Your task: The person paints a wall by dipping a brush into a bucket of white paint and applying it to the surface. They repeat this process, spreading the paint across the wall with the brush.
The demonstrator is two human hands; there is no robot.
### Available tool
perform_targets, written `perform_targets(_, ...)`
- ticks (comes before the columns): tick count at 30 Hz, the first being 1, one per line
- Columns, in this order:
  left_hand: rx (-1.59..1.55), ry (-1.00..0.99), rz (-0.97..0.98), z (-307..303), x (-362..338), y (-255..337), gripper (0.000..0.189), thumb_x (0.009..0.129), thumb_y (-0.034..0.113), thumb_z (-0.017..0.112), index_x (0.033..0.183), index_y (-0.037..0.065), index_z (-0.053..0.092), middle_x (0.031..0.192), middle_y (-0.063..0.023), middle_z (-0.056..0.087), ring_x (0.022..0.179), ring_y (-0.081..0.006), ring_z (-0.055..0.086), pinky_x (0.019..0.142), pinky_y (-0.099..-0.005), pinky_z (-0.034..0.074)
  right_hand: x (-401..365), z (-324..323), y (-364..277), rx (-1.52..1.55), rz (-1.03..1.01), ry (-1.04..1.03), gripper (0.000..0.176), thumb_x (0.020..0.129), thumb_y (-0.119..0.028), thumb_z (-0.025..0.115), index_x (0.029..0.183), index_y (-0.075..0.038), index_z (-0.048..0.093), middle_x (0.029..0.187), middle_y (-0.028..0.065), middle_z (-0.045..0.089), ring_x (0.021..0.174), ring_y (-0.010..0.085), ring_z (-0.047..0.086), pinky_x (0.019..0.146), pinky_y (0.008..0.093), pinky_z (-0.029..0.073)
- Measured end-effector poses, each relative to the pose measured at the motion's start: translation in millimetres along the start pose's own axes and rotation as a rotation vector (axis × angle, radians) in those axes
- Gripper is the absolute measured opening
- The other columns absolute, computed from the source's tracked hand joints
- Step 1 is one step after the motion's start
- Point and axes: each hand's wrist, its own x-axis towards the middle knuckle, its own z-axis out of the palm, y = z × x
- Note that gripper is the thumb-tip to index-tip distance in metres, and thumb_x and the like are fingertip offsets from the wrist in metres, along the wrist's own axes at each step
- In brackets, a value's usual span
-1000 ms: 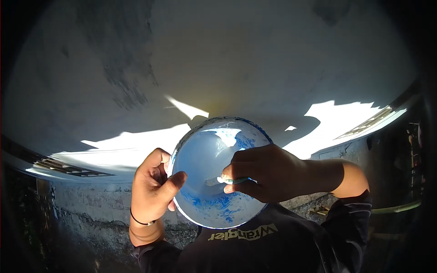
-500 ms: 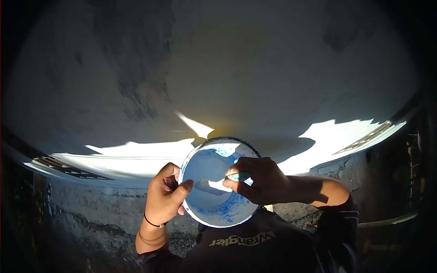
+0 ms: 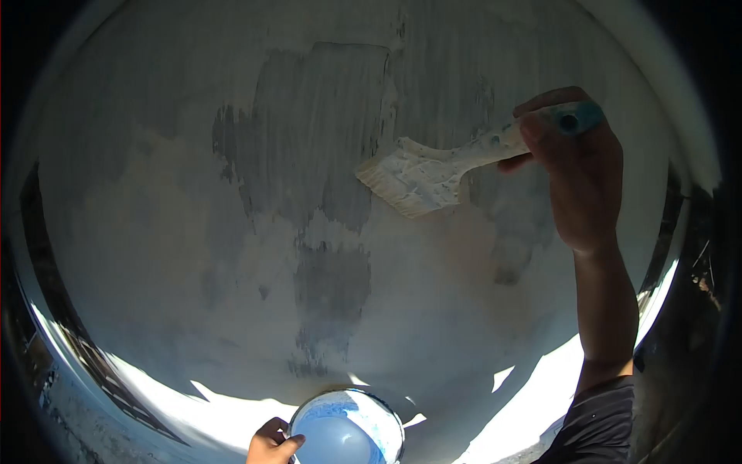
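My right hand [image 3: 568, 147] is raised at the right, fingers closed around the handle of a paint-crusted paintbrush [image 3: 421, 182]. The handle ends in a teal tip with a hole. Its wide bristles point left and overlap the wall [image 3: 433, 271], close to a dark grey, streaky patch. Low in view, my left hand [image 3: 270, 442] grips the left rim of a round paint bucket [image 3: 390, 421], thumb over the edge. Pale bluish-white paint lies inside, and blue smears mark the inner wall. The bucket's lower part is cut off by the frame.
The wall carries uneven pale and dark grey patches. Bright sunlit strips [image 3: 533, 402] run along its lower part. Slatted openings [image 3: 116, 379] show at the lower left. Dark surroundings lie at both side edges.
My right hand has lifted the paintbrush out of the bucket and up to the wall. The view has tilted upward, so the bucket and my left hand now sit lower in the picture.
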Motion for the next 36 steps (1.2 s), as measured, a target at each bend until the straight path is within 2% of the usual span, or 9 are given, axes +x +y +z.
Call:
perform_targets(4, -0.015, 0.195, -0.008, -3, -13, 8, 0.013, 0.076, 0.012, 0.067, 0.084, 0.010, 0.056, 0.054, 0.0074, 0.042, 0.040, -0.0046, 0.030, 0.038, -0.0238, 0.024, 47, 0, -9, -0.161, -0.084, -0.145, 0.017, 0.089, -0.019, 0.057, 0.091, -0.002, 0.058, 0.079, 0.0059, 0.059, 0.070, 0.0124, 0.060, 0.058, 0.0261, 0.052)
perform_targets(10, 0.086, 0.201, -0.038, -11, -7, 8, 0.013, 0.076, 0.013, 0.067, 0.084, 0.010, 0.056, 0.055, 0.0067, 0.044, 0.041, -0.0051, 0.032, 0.038, -0.0243, 0.025, 93, 10, -41, -0.378, 0.008, -0.122, 0.016, 0.088, -0.017, 0.058, 0.087, -0.001, 0.055, 0.075, 0.0063, 0.059, 0.066, 0.0116, 0.057, 0.059, 0.0255, 0.049)
perform_targets(14, 0.167, 0.214, -0.083, -15, -9, 6, 0.013, 0.076, 0.013, 0.066, 0.084, 0.010, 0.056, 0.056, 0.0062, 0.045, 0.041, -0.0054, 0.033, 0.038, -0.0248, 0.025, 84, 7, -27, -0.460, -0.539, -0.087, 0.012, 0.086, -0.014, 0.061, 0.090, -0.003, 0.058, 0.081, 0.0052, 0.062, 0.073, 0.0132, 0.061, 0.058, 0.0256, 0.051)
perform_targets(18, 0.239, 0.229, -0.131, -15, -15, -2, 0.013, 0.077, 0.014, 0.066, 0.084, 0.010, 0.056, 0.057, 0.0056, 0.046, 0.041, -0.0058, 0.034, 0.038, -0.0252, 0.026, 4, 45, -17, -0.841, -0.896, -0.226, 0.024, 0.072, -0.008, 0.072, 0.088, -0.001, 0.056, 0.068, 0.0084, 0.058, 0.060, 0.0175, 0.060, 0.048, 0.0249, 0.051)
perform_targets(22, 0.321, 0.252, -0.180, -14, -20, -4, 0.014, 0.077, 0.015, 0.066, 0.084, 0.010, 0.056, 0.058, 0.0051, 0.048, 0.042, -0.0061, 0.035, 0.038, -0.0257, 0.026, -92, 77, -7, -0.971, -1.142, -0.360, 0.017, 0.082, -0.015, 0.062, 0.084, -0.001, 0.052, 0.063, 0.0074, 0.053, 0.062, 0.0210, 0.062, 0.053, 0.0228, 0.055)
perform_targets(24, 0.372, 0.264, -0.208, -16, -23, -3, 0.014, 0.077, 0.015, 0.066, 0.085, 0.010, 0.056, 0.058, 0.0048, 0.048, 0.042, -0.0063, 0.035, 0.038, -0.0259, 0.026, -126, 86, -18, -0.866, -1.054, -0.388, 0.014, 0.073, 0.002, 0.065, 0.082, 0.000, 0.054, 0.063, 0.0051, 0.051, 0.065, 0.0211, 0.059, 0.061, 0.0238, 0.055)
perform_targets(28, 0.469, 0.282, -0.269, -13, -29, -2, 0.014, 0.077, 0.016, 0.066, 0.085, 0.010, 0.056, 0.059, 0.0043, 0.050, 0.042, -0.0067, 0.036, 0.038, -0.0263, 0.026, -147, 80, -41, -0.673, -0.937, -0.356, 0.014, 0.075, 0.000, 0.065, 0.083, 0.000, 0.055, 0.065, 0.0065, 0.054, 0.065, 0.0207, 0.060, 0.057, 0.0245, 0.055)
perform_targets(33, 0.555, 0.295, -0.393, -5, -50, -10, 0.014, 0.077, 0.017, 0.066, 0.085, 0.009, 0.056, 0.060, 0.0038, 0.051, 0.043, -0.0070, 0.038, 0.038, -0.0268, 0.027, -152, 57, -63, -0.132, -0.108, -0.083, 0.019, 0.074, -0.003, 0.070, 0.088, 0.003, 0.059, 0.073, 0.0148, 0.063, 0.059, 0.0182, 0.062, 0.049, 0.0260, 0.053)
perform_targets(36, -0.201, 0.169, -0.177, 10, -46, 13, 0.011, 0.077, -0.001, 0.056, 0.085, -0.003, 0.049, 0.055, -0.0103, 0.057, 0.030, -0.0126, 0.048, 0.025, -0.0215, 0.035, -170, 52, -58, 0.194, 0.330, -0.039, 0.016, 0.077, 0.002, 0.066, 0.091, 0.005, 0.058, 0.076, 0.0155, 0.063, 0.061, 0.0174, 0.063, 0.053, 0.0239, 0.050)
